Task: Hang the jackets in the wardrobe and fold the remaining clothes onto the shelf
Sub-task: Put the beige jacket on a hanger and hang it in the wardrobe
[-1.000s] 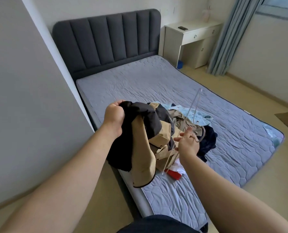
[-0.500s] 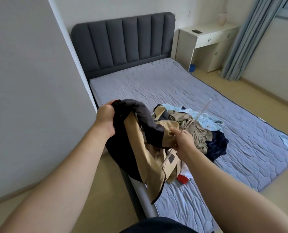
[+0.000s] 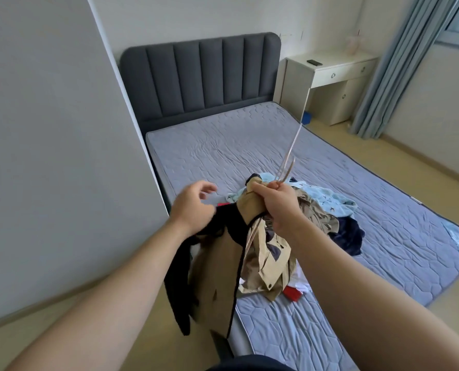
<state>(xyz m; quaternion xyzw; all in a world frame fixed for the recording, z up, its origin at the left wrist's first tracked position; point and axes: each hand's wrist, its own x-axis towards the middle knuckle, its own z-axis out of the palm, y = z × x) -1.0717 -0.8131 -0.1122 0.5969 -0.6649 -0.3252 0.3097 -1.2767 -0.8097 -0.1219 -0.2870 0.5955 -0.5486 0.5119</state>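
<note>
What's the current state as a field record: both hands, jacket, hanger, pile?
left hand: fingers loose, at the jacket's black part, no clear hold
right hand: grips jacket collar and hanger together
tan-and-black jacket: hangs bunched from right hand over the bed's edge, not yet on hanger
clear hanger: one arm points up and away, the other lies against the jacket
clothes pile: on bed behind the hands, unfolded
bed: grey mattress
wardrobe: not in view
</note>
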